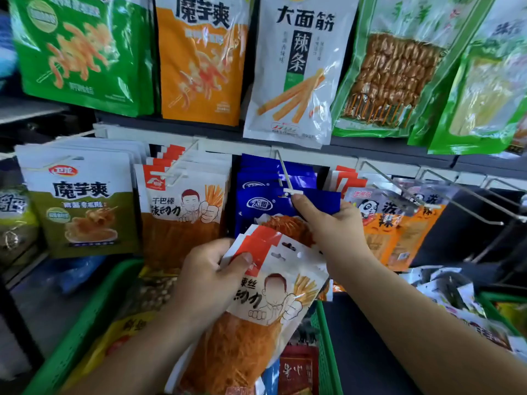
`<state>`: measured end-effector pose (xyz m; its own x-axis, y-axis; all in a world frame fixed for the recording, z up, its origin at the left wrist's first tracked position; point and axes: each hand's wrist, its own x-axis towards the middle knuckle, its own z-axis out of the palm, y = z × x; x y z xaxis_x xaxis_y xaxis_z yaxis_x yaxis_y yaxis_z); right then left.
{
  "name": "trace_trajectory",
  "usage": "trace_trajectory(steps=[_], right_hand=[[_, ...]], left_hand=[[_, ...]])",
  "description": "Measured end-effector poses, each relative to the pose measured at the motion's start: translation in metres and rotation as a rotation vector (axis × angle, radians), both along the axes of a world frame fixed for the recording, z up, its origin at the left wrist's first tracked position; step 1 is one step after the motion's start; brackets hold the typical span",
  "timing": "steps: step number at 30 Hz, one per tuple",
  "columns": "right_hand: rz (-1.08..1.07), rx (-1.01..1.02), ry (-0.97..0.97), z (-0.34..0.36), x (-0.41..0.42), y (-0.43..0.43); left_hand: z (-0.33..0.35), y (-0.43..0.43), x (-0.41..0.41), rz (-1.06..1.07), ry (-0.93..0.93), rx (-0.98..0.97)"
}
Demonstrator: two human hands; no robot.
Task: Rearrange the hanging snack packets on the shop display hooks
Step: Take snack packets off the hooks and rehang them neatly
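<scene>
My left hand (208, 276) grips a small stack of white, red and orange snack packets (265, 303) by their top left corner, held tilted below the hooks. My right hand (328, 223) pinches the top edge of the front blue packet (268, 206), right at the tip of the white display hook (286, 178) it hangs on. More blue packets hang behind it on that hook. To the left, a row of matching white-red-orange packets (182, 206) hangs on its own hook.
Olive-and-white packets (79, 203) hang at the left and orange panda packets (399, 223) at the right. Bare metal hooks (456, 195) jut out at far right. Big bags hang in the upper row (299, 67). Green baskets (325, 352) of loose packets sit below.
</scene>
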<state>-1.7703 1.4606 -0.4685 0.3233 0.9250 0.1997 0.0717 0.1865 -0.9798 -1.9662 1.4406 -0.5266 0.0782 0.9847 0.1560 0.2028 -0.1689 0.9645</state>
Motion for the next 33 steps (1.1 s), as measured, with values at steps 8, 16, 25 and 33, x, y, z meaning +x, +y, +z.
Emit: trace_trajectory(steps=[8, 16, 25, 33], right_hand=[[-0.046, -0.076, -0.028, -0.007, -0.002, 0.033], [-0.232, -0.025, -0.389, -0.016, 0.052, 0.022], [-0.525, -0.189, -0.163, -0.031, 0.151, 0.010], [-0.510, -0.166, -0.005, -0.027, 0.188, 0.028]], left_hand=[[0.002, 0.006, -0.002, 0.039, -0.002, -0.012], [0.004, 0.015, 0.010, 0.020, -0.041, 0.025], [0.009, 0.023, 0.071, -0.053, -0.026, 0.083], [0.011, 0.028, 0.104, -0.066, 0.010, 0.111]])
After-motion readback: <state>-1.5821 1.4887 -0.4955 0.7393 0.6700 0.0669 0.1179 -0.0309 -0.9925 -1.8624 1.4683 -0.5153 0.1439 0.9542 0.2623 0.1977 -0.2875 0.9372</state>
